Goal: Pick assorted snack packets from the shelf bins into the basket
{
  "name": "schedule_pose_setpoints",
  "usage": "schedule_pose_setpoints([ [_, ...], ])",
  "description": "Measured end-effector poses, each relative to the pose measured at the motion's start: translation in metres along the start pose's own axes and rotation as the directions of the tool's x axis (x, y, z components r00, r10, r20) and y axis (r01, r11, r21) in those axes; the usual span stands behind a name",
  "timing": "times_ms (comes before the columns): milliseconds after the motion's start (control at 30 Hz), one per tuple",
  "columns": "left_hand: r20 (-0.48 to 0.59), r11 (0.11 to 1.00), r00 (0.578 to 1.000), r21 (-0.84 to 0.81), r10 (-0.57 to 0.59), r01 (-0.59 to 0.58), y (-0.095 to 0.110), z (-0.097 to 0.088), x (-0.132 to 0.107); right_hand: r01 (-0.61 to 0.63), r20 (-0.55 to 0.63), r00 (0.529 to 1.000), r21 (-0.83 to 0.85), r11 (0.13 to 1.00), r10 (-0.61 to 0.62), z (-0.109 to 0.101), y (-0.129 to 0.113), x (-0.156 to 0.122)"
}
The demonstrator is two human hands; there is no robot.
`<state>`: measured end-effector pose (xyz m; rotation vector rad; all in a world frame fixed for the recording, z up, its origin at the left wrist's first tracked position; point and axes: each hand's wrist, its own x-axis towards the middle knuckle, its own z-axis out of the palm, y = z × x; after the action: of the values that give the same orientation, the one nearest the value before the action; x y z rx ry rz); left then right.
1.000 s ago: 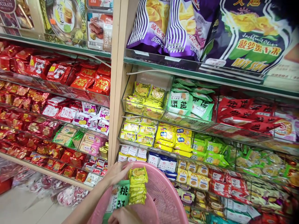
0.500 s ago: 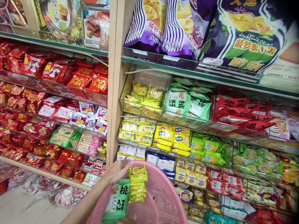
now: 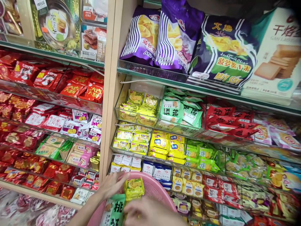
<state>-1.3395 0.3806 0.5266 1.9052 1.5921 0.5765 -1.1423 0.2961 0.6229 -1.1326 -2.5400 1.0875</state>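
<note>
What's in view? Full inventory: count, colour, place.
basket: one, pink, bottom centre
large packet: at least one, green, in basket
small packet: at least one, yellow, in basket
shelving: two bays, pale wood, background
chip bags: at least three, purple and dark, top right
carton: one, pale, right of chip bags
round tub: one, clear, top left
snack packets: many, mixed colours, on shelving
bagged goods: several, white-pink, bottom left
left hand: one, bare, left basket rim
right hand: one, bare, blurred, over basket

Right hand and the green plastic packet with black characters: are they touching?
Cannot tell: the head view shows the right hand motion-blurred at the right edge of the green plastic packet, so neither contact nor a gap shows plainly.
</note>
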Motion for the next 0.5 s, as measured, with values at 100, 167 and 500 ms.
schedule_pose_setpoints([
  [100, 0.006, 1.0, 1.0, 0.016, -0.022, 0.022, 0.002, 0.001, 0.0, -0.032, -0.289, 0.957, -0.16, 0.987, -0.016, -0.085, -0.029, -0.022],
  [167, 0.007, 1.0, 1.0, 0.018, -0.019, 0.019, 0.004, 0.0, -0.002, -0.033, -0.471, 0.874, -0.297, 0.954, -0.116, -0.14, -0.044, -0.033],
  [500, -0.022, 0.999, 1.0, 0.044, 0.005, -0.004, 0.008, -0.009, -0.008, -0.523, -0.976, 0.198, -0.186, 0.831, -0.094, -0.262, -0.014, -0.022],
])
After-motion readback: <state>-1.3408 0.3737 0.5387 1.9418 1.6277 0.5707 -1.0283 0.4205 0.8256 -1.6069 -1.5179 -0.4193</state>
